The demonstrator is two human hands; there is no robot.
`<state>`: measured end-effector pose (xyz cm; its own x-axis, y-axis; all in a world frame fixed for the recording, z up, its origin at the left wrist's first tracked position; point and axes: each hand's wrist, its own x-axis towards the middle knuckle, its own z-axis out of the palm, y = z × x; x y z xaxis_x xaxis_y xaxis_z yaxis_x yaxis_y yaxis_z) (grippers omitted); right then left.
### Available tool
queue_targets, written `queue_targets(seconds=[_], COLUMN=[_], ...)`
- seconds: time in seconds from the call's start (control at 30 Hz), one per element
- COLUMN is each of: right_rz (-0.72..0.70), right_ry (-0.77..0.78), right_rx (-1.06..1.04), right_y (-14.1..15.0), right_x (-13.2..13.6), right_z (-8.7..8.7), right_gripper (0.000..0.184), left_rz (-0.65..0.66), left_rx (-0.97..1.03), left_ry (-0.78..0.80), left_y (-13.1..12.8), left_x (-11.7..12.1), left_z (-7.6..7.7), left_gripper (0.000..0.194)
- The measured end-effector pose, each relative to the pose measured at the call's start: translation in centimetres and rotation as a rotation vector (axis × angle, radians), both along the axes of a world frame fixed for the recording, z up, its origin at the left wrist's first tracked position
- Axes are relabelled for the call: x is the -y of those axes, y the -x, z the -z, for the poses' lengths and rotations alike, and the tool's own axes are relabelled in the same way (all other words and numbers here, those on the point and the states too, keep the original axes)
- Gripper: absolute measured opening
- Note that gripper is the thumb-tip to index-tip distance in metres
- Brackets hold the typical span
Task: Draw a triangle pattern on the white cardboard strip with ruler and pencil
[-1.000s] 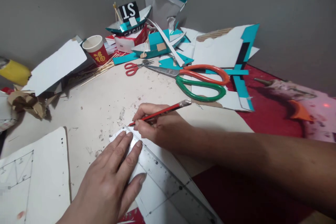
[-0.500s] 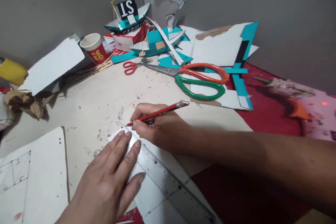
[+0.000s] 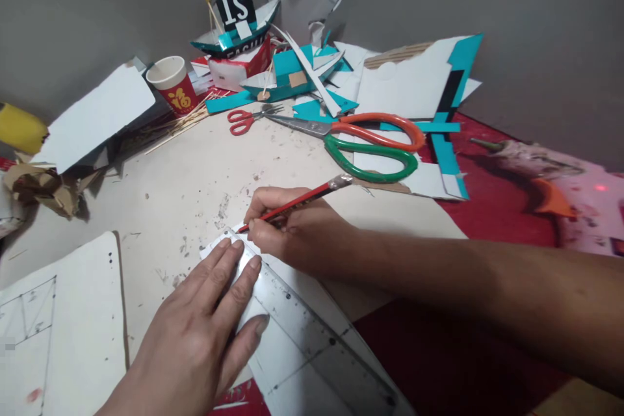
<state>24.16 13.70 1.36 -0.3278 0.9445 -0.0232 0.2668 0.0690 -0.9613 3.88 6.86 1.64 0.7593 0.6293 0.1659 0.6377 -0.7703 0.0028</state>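
My left hand (image 3: 199, 325) lies with fingers stretched out, pressing a clear ruler (image 3: 312, 318) flat on a white sheet of card (image 3: 287, 354). Pencil lines and dots show on the card, some through the ruler. In my right hand (image 3: 297, 224) is a red and black pencil (image 3: 302, 198), pinched close to its point. The pencil slants up to the right, its tip by the ruler's far end; whether it touches the card is hard to see. Another white sheet with pencil-drawn shapes (image 3: 82, 325) lies to the left.
Large scissors (image 3: 370, 143) with orange and green handles lie beyond my hands, near small red scissors (image 3: 241, 120). Card boats (image 3: 292, 75), a paper cup (image 3: 173, 84), thin sticks (image 3: 182, 123) and cut card (image 3: 404, 88) stand along the wall. At right is a glue gun (image 3: 550, 175).
The view has shifted very slightly. Both hands, the ruler and the pencil keep nearly the same places, with the pencil tip moved a touch along the ruler's edge.
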Motion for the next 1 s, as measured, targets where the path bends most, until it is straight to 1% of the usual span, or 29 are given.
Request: queue_targets(seconds=[0.5, 0.83, 1.0], right_rz=[-0.012, -0.018, -0.033], right_ry=[0.01, -0.009, -0.051], right_rx=[0.029, 0.058, 0.092], right_y=[-0.29, -0.37, -0.46], right_x=[-0.1, -0.07, -0.07], right_z=[-0.58, -1.02, -1.01], right_gripper=[0.006, 0.009, 0.009], left_rz=[-0.014, -0.022, -0.028], left_rx=[-0.015, -0.013, -0.01], left_ry=[0.014, 0.02, 0.034], left_y=[0.13, 0.02, 0.05], left_x=[0.09, 0.1, 0.13], left_z=[0.01, -0.04, 0.09], left_gripper=[0.053, 0.051, 0.053])
